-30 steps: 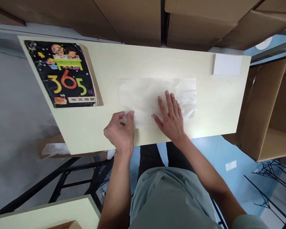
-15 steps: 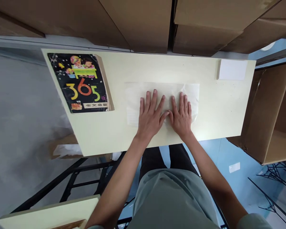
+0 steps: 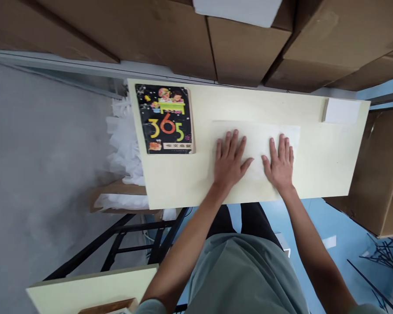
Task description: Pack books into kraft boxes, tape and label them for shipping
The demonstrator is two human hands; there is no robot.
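I see both my forearms bare down to the left hand (image 3: 229,161) and right hand (image 3: 280,165), with no watch or rings that I can make out. I wear a grey-green short-sleeved top, and what look like black trousers below it.

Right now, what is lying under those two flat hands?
A thin white sheet of paper lies on the pale table, with the left hand and right hand pressed on it. Anything beneath the sheet is covered.
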